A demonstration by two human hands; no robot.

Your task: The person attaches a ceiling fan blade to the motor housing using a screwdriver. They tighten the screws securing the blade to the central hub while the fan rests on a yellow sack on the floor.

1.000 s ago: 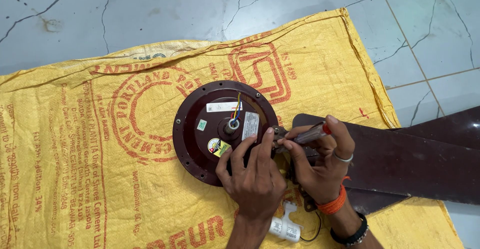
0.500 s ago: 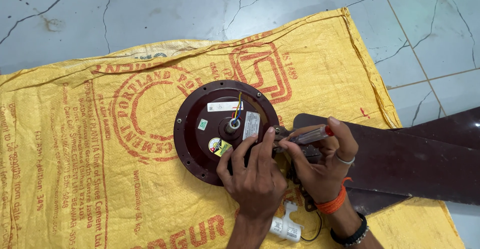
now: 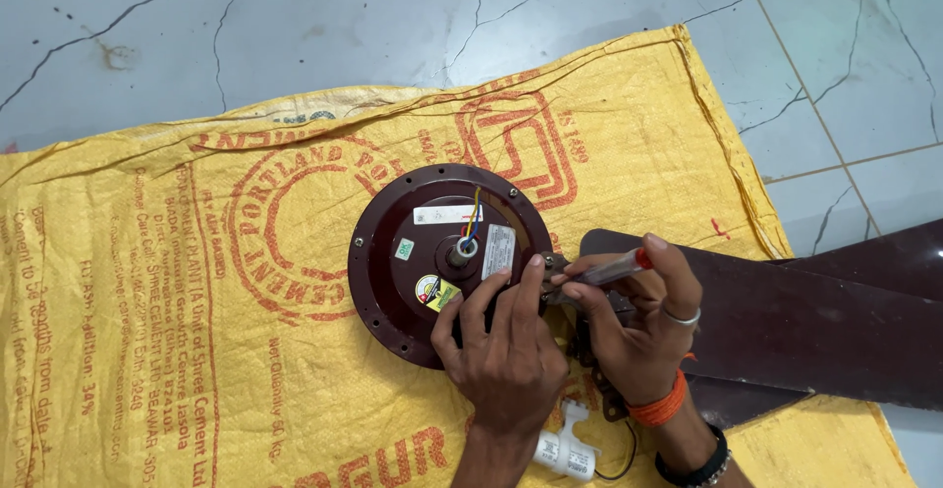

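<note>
sack [image 3: 147, 351] free left, blade [image 3: 805, 321] blocks rt

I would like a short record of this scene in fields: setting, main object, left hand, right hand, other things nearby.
setting: yellow woven sack spread on a cracked tiled floor
main object: round maroon fan motor, coloured wires at its centre
left hand: left hand resting on the motor's lower right edge
right hand: right hand gripping a screwdriver, tip at the motor's rim
nearby: dark fan blade; white capacitor
</note>
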